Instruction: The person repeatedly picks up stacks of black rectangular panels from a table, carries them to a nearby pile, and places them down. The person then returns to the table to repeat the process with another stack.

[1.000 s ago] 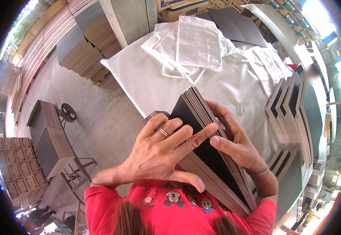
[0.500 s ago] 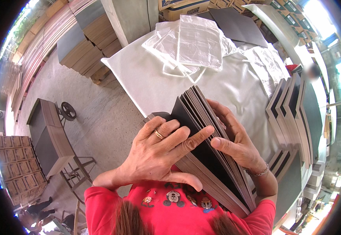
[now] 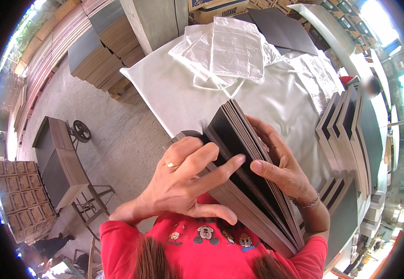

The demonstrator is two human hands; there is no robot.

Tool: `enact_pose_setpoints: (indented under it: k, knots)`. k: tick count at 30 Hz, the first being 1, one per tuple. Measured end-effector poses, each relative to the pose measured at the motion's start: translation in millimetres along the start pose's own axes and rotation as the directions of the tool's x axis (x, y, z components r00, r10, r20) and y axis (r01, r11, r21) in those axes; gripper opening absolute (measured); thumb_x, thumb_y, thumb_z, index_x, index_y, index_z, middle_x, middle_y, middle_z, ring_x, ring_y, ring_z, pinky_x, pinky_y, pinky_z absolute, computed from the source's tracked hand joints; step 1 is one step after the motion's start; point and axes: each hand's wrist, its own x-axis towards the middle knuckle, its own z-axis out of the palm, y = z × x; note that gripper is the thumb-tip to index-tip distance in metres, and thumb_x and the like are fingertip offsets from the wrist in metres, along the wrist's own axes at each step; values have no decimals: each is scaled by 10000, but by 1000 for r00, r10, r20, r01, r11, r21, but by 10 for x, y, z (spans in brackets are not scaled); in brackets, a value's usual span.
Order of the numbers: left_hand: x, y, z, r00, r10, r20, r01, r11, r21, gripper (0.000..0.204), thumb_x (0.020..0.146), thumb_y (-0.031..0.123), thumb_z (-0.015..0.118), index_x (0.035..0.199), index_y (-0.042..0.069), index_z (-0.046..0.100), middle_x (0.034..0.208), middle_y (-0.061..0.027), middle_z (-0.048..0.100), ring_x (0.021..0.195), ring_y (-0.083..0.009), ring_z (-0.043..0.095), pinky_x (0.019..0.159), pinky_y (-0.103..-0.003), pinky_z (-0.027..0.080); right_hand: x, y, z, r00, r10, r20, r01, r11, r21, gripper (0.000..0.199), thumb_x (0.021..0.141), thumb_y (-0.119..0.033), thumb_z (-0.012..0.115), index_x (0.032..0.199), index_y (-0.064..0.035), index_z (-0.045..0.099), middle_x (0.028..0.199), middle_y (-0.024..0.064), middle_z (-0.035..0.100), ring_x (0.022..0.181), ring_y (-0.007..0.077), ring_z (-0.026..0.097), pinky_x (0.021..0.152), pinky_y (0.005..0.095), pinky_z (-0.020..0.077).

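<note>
1. Fingers spread, our left grip (image 3: 178,179) rests on a thick bundle of smooth black sheets with ridged grey-brown edges (image 3: 233,139).
2. The bundle fans open before the red cloth shirt (image 3: 211,260); we judge it heavy, stiff, slippery-faced, best held by its long edges.
3. Our right grip (image 3: 281,165) clasps its right portion.

Stack of thin boards, black-faced with grey-brown edges, held aslant on edge before the person's chest (image 3: 188,222). The stack is parted lengthwise into a left packet (image 3: 243,209) and a right packet (image 3: 247,139), the dark faces exposed in the wedge-shaped gap, narrowing toward the lower end.
</note>
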Motion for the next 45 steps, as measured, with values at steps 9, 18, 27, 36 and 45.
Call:
enact_pose_setpoints:
  k: [9, 18, 27, 36, 45]
  knots:
    - [178, 145, -10, 982, -88, 169, 75, 994, 79, 1032, 494, 861, 479, 1224, 143, 607, 875, 10, 498, 860, -173, 488, 956, -429, 290, -5, -23, -9, 1000, 9, 14, -10, 1000, 28, 706, 884, -203, 636, 1436, -34, 230, 1350, 147, 415, 1279, 197, 385, 1073, 344, 298]
    - [146, 108, 17, 984, -52, 170, 38, 996, 84, 1121, 438, 850, 459, 1302, 143, 559, 868, -5, 469, 864, -180, 489, 911, -406, 326, 0, -46, -24, 1000, 11, 22, -11, 1000, 3, 687, 894, -180, 622, 1437, -30, 229, 1351, 146, 414, 1276, 189, 382, 1065, 339, 309]
    - [136, 95, -48, 975, -31, 221, 15, 997, 71, 988, 608, 792, 512, 1342, 130, 506, 937, -19, 489, 926, -180, 491, 939, -377, 339, 1, -19, -28, 1000, -23, 12, 24, 1000, -11, 688, 888, -182, 630, 1433, -28, 240, 1354, 141, 410, 1279, 202, 385, 1066, 346, 314]
    - [50, 66, 1, 999, -33, 22, 33, 999, -11, 819, 645, 751, 570, 1169, 121, 596, 970, -55, 481, 989, -213, 483, 921, -415, 363, -3, 6, -42, 1000, -7, 7, 7, 1000, -4, 703, 881, -225, 643, 1430, -34, 249, 1345, 150, 419, 1267, 201, 400, 1061, 344, 315]
    - [149, 166, 14, 979, -73, 190, 53, 993, 109, 1054, 475, 854, 474, 1259, 160, 594, 919, -4, 464, 961, -196, 467, 990, -507, 205, -35, 0, 2, 1000, -12, 17, 12, 1000, 23, 702, 887, -225, 640, 1430, -24, 243, 1358, 156, 409, 1274, 201, 393, 1063, 344, 313]
